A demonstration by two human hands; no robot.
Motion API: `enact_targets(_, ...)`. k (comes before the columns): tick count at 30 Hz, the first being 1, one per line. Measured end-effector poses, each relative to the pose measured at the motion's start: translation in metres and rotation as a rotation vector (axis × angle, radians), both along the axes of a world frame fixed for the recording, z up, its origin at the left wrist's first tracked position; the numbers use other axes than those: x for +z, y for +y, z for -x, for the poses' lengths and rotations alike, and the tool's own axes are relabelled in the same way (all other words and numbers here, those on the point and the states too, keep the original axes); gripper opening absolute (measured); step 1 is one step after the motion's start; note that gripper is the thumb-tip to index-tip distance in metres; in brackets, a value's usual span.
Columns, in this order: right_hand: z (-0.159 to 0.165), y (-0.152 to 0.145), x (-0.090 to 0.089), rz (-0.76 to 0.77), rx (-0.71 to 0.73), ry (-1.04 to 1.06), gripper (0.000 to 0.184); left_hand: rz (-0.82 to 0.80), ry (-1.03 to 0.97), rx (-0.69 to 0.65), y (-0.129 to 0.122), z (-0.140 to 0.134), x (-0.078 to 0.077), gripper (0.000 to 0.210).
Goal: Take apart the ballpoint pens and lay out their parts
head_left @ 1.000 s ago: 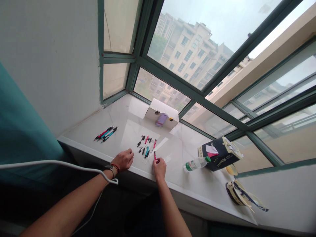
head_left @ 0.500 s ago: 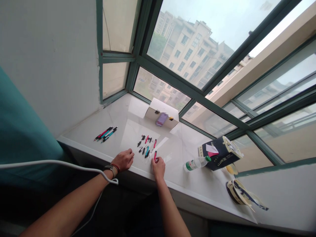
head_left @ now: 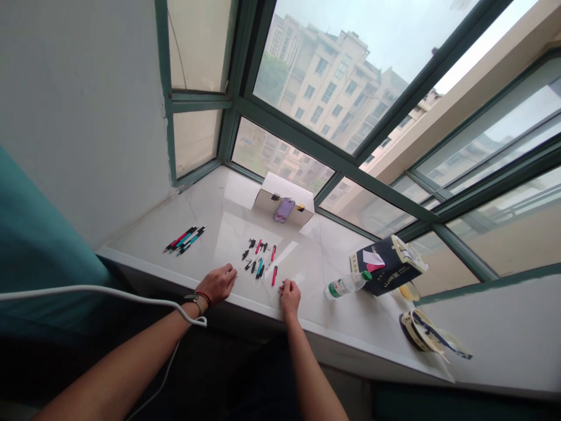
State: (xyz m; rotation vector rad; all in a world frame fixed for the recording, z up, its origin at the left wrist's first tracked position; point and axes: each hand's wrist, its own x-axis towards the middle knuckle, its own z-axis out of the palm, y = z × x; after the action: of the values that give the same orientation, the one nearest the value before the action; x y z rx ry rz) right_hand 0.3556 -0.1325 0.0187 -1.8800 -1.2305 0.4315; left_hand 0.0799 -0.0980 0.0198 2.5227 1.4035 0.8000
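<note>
My left hand (head_left: 218,284) rests at the front edge of the white counter, its fingers curled in and no object showing in them. To the right, my right hand (head_left: 290,298) lies on the counter with bent fingers, and nothing shows in its grip. Just left of its fingertips, apart from them, is a red pen barrel (head_left: 274,275). Another red barrel (head_left: 273,253) lies behind that one. Between and beyond the hands are spread small black pen parts (head_left: 245,255), a teal barrel (head_left: 260,267) and thin refills (head_left: 262,280). Several pens (head_left: 184,240) lie side by side at the left.
A white box (head_left: 284,199) with a purple item on its front stands by the window. On the right are a clear bottle (head_left: 346,285) with a green cap, a dark blue carton (head_left: 388,266) and a roundish cream-and-navy item (head_left: 423,330). A white cable (head_left: 109,289) crosses at left.
My right hand has let go of the red pen barrel and drawn back to the right. The barrel stays on the counter. My left hand keeps its place; the view has shifted slightly.
</note>
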Motion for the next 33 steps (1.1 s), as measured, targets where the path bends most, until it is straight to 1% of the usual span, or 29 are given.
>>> enact_targets(2,0.012,0.002,0.006,-0.024,0.074,0.007,0.043,0.003,-0.001,0.000,0.000,0.000,0.000,0.019)
enact_targets(4,0.033,0.005,0.013,-0.026,0.210,0.003,0.039,0.005,0.010,-0.006,0.001,0.000,-0.001,0.019)
enact_targets(7,0.072,0.016,0.019,0.097,0.505,0.016,0.026,0.005,0.043,-0.032,0.001,0.000,-0.004,0.019)
enact_targets(8,0.084,0.021,0.020,0.118,0.543,-0.013,0.023,0.005,0.057,-0.039,0.002,0.001,-0.005,0.019)
enact_targets(10,0.103,0.029,0.019,0.128,0.555,-0.065,0.021,0.009,0.078,-0.044,0.003,0.001,-0.007,0.019)
enact_targets(13,0.116,0.038,0.014,0.141,0.564,-0.105,0.013,0.021,0.077,-0.050,0.004,0.001,-0.009,0.018)
enact_targets(15,0.116,0.040,0.010,0.184,0.590,-0.056,0.013,0.030,0.073,-0.054,0.004,0.001,-0.010,0.018)
enact_targets(18,0.110,0.038,0.005,0.272,0.638,0.094,0.017,0.035,0.074,-0.059,0.004,0.001,-0.010,0.018)
enact_targets(19,0.109,0.036,0.004,0.278,0.648,0.125,0.017,0.034,0.074,-0.061,0.004,0.001,-0.010,0.018)
enact_targets(21,0.107,0.032,0.003,0.221,0.644,0.117,0.018,0.031,0.072,-0.066,0.004,0.001,-0.011,0.018)
enact_targets(23,0.107,0.028,0.005,0.113,0.640,0.040,0.022,0.027,0.073,-0.075,0.004,0.002,-0.013,0.019)
enact_targets(25,0.111,0.025,0.007,0.033,0.641,-0.047,0.021,0.023,0.077,-0.088,0.004,0.002,-0.014,0.020)
enact_targets(27,0.115,0.024,0.008,0.015,0.625,-0.127,0.017,0.023,0.086,-0.086,0.004,0.002,-0.015,0.019)
enact_targets(29,0.119,0.022,0.007,0.028,0.594,-0.174,0.017,0.024,0.101,-0.066,0.004,0.002,-0.013,0.019)
enact_targets(31,0.119,0.020,0.005,0.037,0.562,-0.138,0.018,0.017,0.111,-0.041,0.003,0.001,-0.011,0.021)
enact_targets(33,0.113,0.017,0.003,0.015,0.467,-0.054,0.020,0.004,0.113,-0.024,0.002,0.000,-0.008,0.023)
